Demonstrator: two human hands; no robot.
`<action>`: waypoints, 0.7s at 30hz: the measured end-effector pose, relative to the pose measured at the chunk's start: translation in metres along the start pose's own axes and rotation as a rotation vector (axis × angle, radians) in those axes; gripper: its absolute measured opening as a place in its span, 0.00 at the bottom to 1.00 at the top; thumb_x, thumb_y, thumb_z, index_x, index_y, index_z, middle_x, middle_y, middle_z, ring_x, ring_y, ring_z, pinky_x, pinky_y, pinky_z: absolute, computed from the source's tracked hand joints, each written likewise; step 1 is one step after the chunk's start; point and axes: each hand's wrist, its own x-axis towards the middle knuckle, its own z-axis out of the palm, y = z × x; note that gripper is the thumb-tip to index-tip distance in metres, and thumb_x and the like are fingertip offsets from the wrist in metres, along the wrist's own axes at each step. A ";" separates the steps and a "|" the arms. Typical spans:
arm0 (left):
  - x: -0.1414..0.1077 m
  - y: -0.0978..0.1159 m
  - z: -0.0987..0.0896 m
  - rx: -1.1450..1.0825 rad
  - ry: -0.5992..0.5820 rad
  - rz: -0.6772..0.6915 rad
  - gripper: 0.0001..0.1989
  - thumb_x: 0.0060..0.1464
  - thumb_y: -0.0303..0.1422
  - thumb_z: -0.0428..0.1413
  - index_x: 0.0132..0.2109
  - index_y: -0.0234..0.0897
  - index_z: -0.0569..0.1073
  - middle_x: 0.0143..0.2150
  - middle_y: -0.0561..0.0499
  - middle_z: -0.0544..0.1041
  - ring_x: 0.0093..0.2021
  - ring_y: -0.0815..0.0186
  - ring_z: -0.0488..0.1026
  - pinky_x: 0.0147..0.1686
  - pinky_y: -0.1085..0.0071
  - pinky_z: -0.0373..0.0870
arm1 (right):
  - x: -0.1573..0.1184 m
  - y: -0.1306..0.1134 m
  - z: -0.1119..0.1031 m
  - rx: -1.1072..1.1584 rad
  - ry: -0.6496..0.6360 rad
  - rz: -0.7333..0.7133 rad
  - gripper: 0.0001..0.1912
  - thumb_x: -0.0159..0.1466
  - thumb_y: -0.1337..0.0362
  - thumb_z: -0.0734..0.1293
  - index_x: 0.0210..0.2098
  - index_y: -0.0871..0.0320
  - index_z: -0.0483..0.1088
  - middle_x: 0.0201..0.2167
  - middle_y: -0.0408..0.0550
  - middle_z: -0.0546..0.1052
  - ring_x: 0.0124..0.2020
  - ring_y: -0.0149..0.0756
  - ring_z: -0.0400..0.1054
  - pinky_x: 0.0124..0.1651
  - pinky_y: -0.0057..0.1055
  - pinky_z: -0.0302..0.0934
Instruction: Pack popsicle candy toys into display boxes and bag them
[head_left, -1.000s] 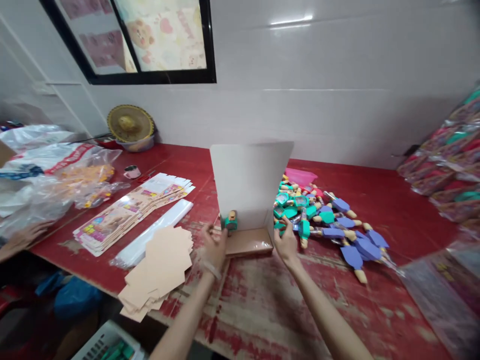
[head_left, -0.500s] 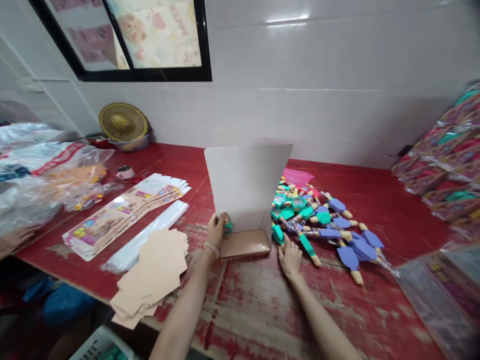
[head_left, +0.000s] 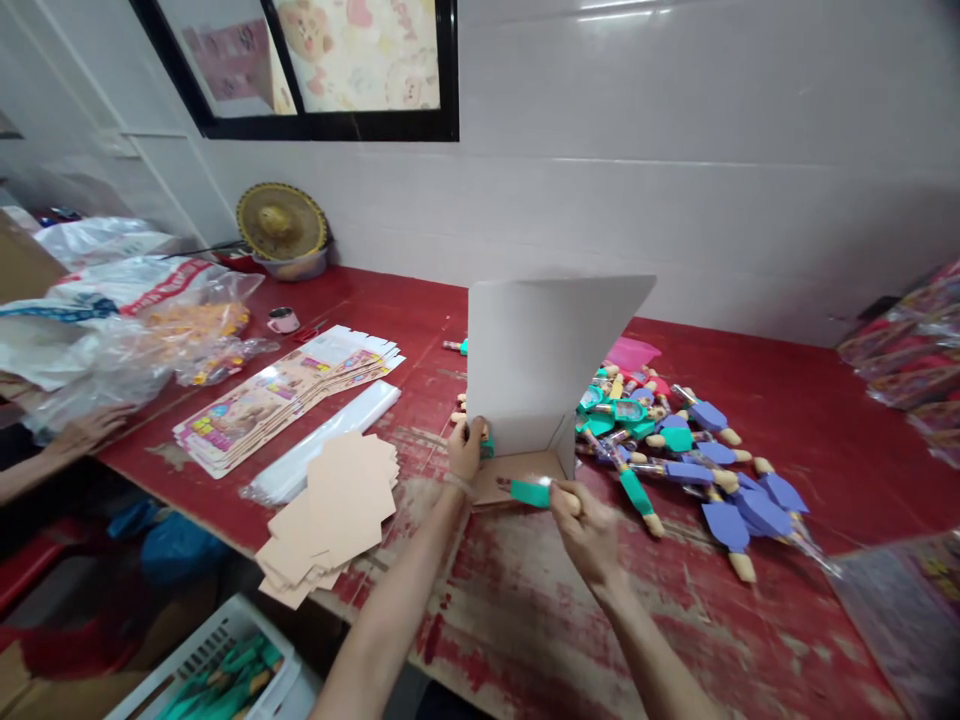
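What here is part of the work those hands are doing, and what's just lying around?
In use: left hand on a white cardboard box; right hand holding a teal-and-tan stick; heap of purple-and-teal sticks.
Lying about: woven straw hat, pink mug, crumpled clear plastic bags.

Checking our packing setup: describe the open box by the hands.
The box is thin card, unfolded and open: a tall white panel stands upright above a low tan panel at its base. It sits on the red table beside a pile of green and purple pieces. The left hand grips its left edge.
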 end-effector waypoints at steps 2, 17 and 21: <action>0.000 0.001 -0.001 0.003 -0.010 0.020 0.23 0.55 0.55 0.52 0.28 0.38 0.64 0.24 0.56 0.63 0.26 0.69 0.61 0.28 0.74 0.59 | 0.012 -0.003 0.023 -0.072 -0.108 0.016 0.25 0.68 0.47 0.57 0.33 0.59 0.75 0.25 0.48 0.77 0.26 0.36 0.71 0.30 0.27 0.58; 0.004 0.003 -0.007 -0.096 -0.095 0.002 0.20 0.53 0.50 0.55 0.31 0.36 0.68 0.26 0.54 0.68 0.29 0.68 0.64 0.32 0.73 0.63 | 0.081 -0.045 0.096 -0.604 -0.408 -0.032 0.18 0.72 0.53 0.59 0.39 0.60 0.74 0.30 0.55 0.79 0.32 0.44 0.74 0.31 0.30 0.55; 0.005 0.003 -0.008 -0.111 -0.096 -0.021 0.20 0.52 0.50 0.56 0.31 0.36 0.68 0.26 0.55 0.68 0.29 0.69 0.64 0.32 0.74 0.63 | 0.085 -0.040 0.093 -0.613 -0.413 -0.034 0.19 0.73 0.55 0.58 0.40 0.63 0.72 0.30 0.59 0.79 0.32 0.44 0.74 0.31 0.31 0.56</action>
